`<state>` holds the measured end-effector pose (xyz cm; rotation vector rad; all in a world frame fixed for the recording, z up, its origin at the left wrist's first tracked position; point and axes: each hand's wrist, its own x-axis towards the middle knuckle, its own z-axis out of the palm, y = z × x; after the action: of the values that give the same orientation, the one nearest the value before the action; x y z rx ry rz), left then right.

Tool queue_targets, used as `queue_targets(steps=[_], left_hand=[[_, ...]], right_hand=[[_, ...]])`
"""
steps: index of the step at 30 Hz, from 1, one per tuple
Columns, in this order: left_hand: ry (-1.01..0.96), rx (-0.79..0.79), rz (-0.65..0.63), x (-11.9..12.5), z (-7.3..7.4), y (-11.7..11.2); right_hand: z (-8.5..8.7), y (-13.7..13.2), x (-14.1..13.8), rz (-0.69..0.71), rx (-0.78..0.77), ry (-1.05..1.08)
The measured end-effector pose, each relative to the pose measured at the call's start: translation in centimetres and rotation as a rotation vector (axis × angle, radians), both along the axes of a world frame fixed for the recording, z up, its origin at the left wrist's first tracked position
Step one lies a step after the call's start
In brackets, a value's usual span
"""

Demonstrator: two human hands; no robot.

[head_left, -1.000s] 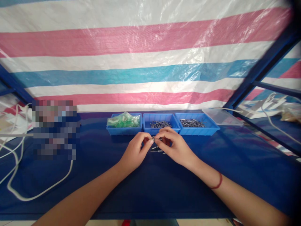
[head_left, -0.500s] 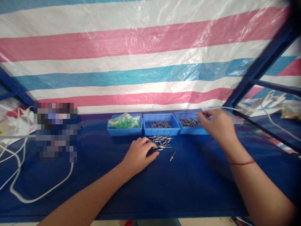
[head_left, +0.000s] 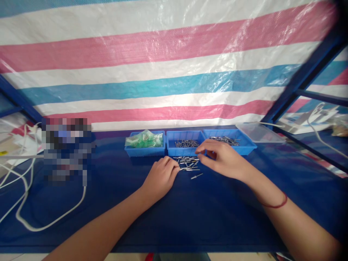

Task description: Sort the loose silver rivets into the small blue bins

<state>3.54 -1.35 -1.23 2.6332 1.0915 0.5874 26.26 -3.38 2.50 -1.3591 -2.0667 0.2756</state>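
Observation:
My left hand (head_left: 161,178) rests on the blue table cloth (head_left: 190,217) with its fingers curled, their tips at the left edge of a small pile of metal pins (head_left: 187,164). My right hand (head_left: 221,159) hovers over the pile's right side, thumb and forefinger pinched together; what they hold is hidden. One loose pin (head_left: 196,176) lies just in front of the pile. Behind stand three blue bins: the left bin (head_left: 144,149) holds green plastic bags, the middle bin (head_left: 185,150) and the right bin (head_left: 246,148) hold metal pins.
A clear plastic tray (head_left: 259,135) sits right of the bins. White cables (head_left: 49,221) loop over the table's left side beside a blurred patch (head_left: 66,148). A striped tarp (head_left: 163,72) closes the back. A blue frame post (head_left: 301,79) slants at the right.
My right hand left the pile, reached to the right bin, and has come back to the pile with pinched fingers. My left hand dropped to the table beside the pins.

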Motion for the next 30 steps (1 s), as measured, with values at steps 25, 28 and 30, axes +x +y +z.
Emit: queue_targets(steps=[25, 28, 30], left_hand=[[-0.605, -0.232, 0.04, 0.0, 0.5, -0.5], [-0.612, -0.222, 0.034, 0.0, 0.5, -0.5], [-0.613, -0.206, 0.034, 0.0, 0.6, -0.5]], right_hand=[[-2.2, -0.7, -4.4, 0.222, -0.184, 0.296], [-2.3, -0.5, -4.3, 0.198, -0.171, 0.314], [-2.4, -0.5, -4.1, 0.184, -0.16, 0.32]])
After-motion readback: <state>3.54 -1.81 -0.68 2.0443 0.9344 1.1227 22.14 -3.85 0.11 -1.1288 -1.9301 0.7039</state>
